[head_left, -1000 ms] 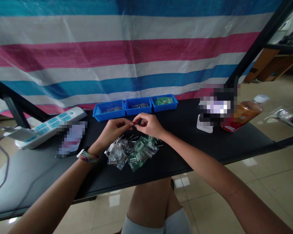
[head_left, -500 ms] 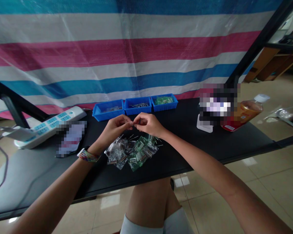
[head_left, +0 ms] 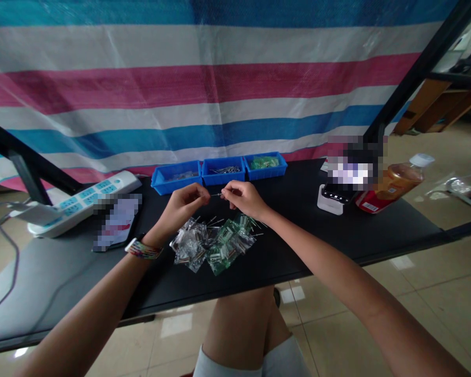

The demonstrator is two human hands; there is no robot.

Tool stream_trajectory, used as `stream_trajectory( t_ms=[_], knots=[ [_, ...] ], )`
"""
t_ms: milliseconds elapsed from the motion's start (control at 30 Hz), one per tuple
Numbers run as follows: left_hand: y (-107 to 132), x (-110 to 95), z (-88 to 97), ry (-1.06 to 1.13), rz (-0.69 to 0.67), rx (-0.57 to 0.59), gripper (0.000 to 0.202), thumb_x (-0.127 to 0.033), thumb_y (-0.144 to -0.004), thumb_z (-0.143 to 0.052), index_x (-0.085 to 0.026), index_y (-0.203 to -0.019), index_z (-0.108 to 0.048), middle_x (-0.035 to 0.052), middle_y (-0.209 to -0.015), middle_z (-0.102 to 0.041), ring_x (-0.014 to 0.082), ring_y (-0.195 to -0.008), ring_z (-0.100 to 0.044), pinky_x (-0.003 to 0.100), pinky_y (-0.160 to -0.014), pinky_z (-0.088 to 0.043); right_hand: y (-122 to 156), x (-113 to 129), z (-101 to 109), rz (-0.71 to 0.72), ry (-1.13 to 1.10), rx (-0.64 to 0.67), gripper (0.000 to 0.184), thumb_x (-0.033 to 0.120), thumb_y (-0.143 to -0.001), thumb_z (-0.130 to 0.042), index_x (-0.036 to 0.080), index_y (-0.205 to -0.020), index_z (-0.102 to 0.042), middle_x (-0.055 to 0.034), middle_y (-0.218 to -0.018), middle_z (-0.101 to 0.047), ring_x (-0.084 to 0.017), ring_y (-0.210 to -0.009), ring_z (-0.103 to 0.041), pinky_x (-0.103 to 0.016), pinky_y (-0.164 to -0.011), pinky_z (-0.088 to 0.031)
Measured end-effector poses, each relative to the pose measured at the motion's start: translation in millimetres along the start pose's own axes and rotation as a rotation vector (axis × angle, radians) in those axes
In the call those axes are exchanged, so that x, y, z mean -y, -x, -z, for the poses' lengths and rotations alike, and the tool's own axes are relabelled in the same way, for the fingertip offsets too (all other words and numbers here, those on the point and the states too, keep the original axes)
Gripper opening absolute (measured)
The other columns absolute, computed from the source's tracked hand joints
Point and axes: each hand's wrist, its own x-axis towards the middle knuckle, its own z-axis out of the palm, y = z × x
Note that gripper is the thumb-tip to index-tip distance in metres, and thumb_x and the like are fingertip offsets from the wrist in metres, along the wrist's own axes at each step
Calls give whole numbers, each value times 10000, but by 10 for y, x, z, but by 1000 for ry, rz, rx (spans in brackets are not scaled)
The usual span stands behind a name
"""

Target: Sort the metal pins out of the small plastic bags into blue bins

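My left hand [head_left: 182,205] and my right hand [head_left: 242,197] are raised over a black table [head_left: 377,225], fingertips pinched and nearly meeting. Between them runs a thin metal pin [head_left: 216,195], each hand pinching one end. Below the hands lies a pile of small clear and green parts [head_left: 212,245] with metal leads. A striped band circles my left wrist. Behind the hands stand three blue bins: the left bin [head_left: 175,178] with clear bits, the middle bin [head_left: 222,171] with metal pins, the right bin [head_left: 265,164] with green parts.
A white power strip [head_left: 82,203] lies at the left with a cable trailing off. A blurred flat item [head_left: 115,221] sits beside it. At the right stand a white device [head_left: 332,197] and a lying bottle [head_left: 394,183]. A striped tarp hangs behind the table.
My hands have drawn slightly apart, so the thin pin now shows between the fingertips. The view shifted a little; the pile and bins stay put.
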Motion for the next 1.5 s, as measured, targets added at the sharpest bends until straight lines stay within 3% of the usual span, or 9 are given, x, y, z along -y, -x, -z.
stream_trajectory(
  t_ms=[167,300,500,633,967,1300,1500],
  knots=[
    [-8,62,-12,-70,-5,-40,381,-524,-904,-703,-172,-760,-689,35,-712,-683,163,-690,-612,265,-665,-471,10,8,-33,-42,-140,-14,309,477,-845,-805,203,-955,-713,6,-846,-698,-104,-558,-638,-230,-520,-526],
    [-19,84,-18,-115,-6,-44,403,-514,-923,-666,-180,-698,-672,38,-676,-678,157,-653,-598,268,-644,-464,15,39,-52,-44,-192,-40,285,387,-770,-857,201,-897,-683,13,-831,-679,-110,-575,-653,-235,-527,-548],
    [-23,61,-15,-147,-9,-15,427,-488,-958,-629,-185,-661,-670,32,-621,-632,152,-597,-551,279,-609,-437,17,70,-45,-42,-187,-72,284,407,-784,-846,202,-861,-666,17,-807,-654,-107,-569,-629,-241,-527,-539],
    [-20,39,-17,-108,-24,-4,437,-500,-979,-609,-182,-687,-673,46,-681,-663,172,-669,-599,295,-680,-476,6,41,-41,-43,-167,-63,321,466,-810,-839,200,-858,-666,10,-805,-656,-103,-558,-614,-240,-517,-513],
    [19,-9,-8,-8,-4,31,293,-447,-896,-694,-171,-800,-683,36,-770,-683,191,-762,-632,290,-730,-485,0,-32,-68,-43,-129,-60,469,632,-840,-800,183,-844,-663,4,-763,-690,-89,-529,-602,-223,-522,-490],
    [-4,40,8,-25,-20,-3,345,-482,-921,-691,-171,-772,-688,45,-750,-689,186,-738,-637,289,-714,-496,1,-47,-74,-35,-150,-69,416,577,-846,-812,183,-846,-677,1,-767,-704,-92,-531,-611,-221,-518,-495],
    [-25,98,-8,-90,-27,-42,421,-525,-953,-663,-170,-730,-707,60,-705,-712,179,-685,-643,285,-681,-501,2,24,-61,-50,-230,-77,306,417,-768,-864,184,-858,-687,22,-782,-664,-91,-534,-609,-226,-503,-503]
  ],
)
